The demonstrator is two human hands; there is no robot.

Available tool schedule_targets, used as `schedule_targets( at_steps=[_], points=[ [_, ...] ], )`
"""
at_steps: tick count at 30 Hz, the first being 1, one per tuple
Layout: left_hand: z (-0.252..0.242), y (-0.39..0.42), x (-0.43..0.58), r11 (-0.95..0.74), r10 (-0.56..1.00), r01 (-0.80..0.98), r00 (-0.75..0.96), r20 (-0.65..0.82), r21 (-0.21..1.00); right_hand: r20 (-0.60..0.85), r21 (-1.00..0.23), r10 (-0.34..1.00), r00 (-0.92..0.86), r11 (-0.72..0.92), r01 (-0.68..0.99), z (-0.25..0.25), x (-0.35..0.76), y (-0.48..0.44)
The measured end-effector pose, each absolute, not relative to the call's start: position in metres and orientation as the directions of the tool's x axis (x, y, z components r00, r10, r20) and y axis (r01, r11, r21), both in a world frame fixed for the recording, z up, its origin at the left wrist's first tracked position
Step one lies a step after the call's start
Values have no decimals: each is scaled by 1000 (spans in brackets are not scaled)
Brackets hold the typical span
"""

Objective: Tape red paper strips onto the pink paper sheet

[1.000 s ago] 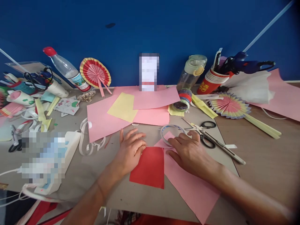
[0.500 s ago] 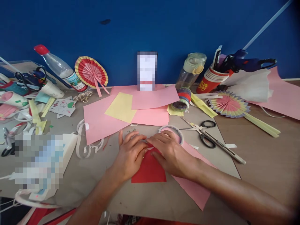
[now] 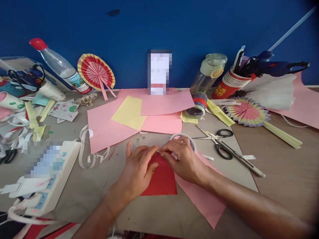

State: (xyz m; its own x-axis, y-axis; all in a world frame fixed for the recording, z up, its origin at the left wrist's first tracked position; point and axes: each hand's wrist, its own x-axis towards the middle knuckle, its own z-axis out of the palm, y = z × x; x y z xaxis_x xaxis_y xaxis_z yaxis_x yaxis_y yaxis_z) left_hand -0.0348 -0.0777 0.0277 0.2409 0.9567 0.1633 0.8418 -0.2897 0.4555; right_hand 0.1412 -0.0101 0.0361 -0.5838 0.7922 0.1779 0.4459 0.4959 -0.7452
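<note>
A red sheet of paper (image 3: 163, 179) lies flat on the table between my two hands. My left hand (image 3: 137, 169) rests over its left side, fingers stretched out and the thumb apart from them. At the sheet's far edge, the thumb and index finger of my right hand (image 3: 184, 162) are pinched on a thin white strip (image 3: 159, 151), mostly hidden by the fingertips. The left index fingertip is close to that pinch. Behind my right hand is a roll of tape (image 3: 192, 142), partly covered. A pink sheet (image 3: 204, 202) extends from under my right forearm.
Scissors (image 3: 223, 149) and a utility knife (image 3: 251, 166) lie at right. Pink sheets (image 3: 104, 126) and a yellow piece (image 3: 128, 113) lie ahead, below a phone (image 3: 159, 73). A power strip (image 3: 62, 169) is at left. Pleated paper fans (image 3: 97, 71), bottles and cups stand along the blue wall.
My right fingers have closed into a pinch at the red paper's far edge. My left thumb has moved away from its fingers. The view has shifted slightly.
</note>
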Motion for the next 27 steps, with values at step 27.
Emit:
schedule_targets(
  at_steps=[27],
  points=[
    [30, -102, -61, -194, 901, 920, 30, 434, 340, 134, -744, 749, -648, 508, 434, 37, 150, -5]
  ],
)
